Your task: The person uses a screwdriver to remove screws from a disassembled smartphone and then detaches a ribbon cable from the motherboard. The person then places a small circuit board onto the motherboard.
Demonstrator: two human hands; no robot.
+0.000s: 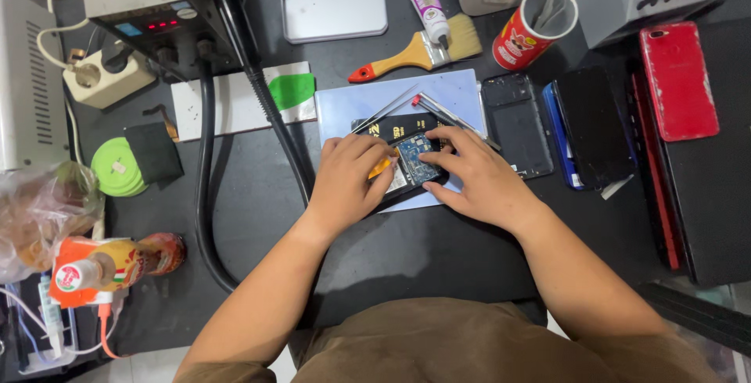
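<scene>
Nearest us, our left hand (350, 182) and right hand (472, 176) rest on an opened phone (415, 165) lying on a pale blue mat (368, 101) at the middle of the bench (438, 250). The left hand is curled, pinching a small orange pick (380, 167) against the phone; the right lies loosely open, fingers steadying its 3 o'clock edge. The phone's long axis seems to run from 7 towards 1 o'clock, circuit board up. Just beyond lie tweezers (385, 109) and a screwdriver (450, 115). A black hose (270, 109) crosses at 10 o'clock; more phones (591, 125) lie at 3 o'clock, a paintbrush (418, 50) at 12.
</scene>
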